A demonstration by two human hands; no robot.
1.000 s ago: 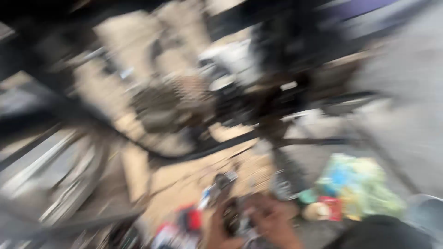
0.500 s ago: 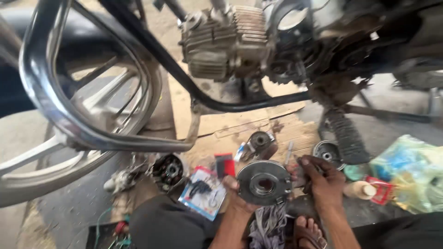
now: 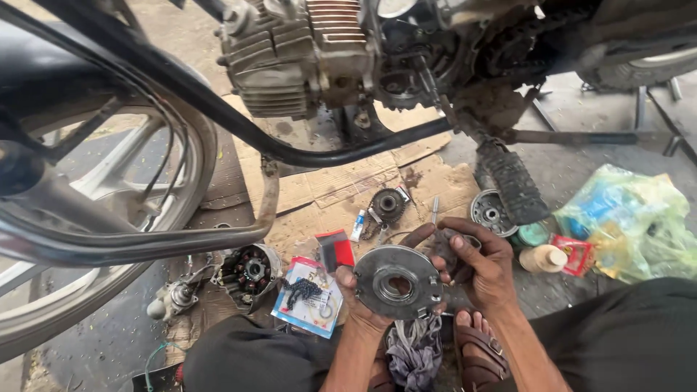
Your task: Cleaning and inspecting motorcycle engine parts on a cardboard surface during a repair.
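Left hand (image 3: 357, 305) gripped the round grey metal clutch plate (image 3: 398, 282) by its rim, face up for viewing. Right hand (image 3: 479, 265) closed on a small dark metal part (image 3: 444, 245) beside it, above the flattened brown cardboard (image 3: 341, 185)

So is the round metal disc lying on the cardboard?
No, the left hand holds the round metal disc up above the rag.
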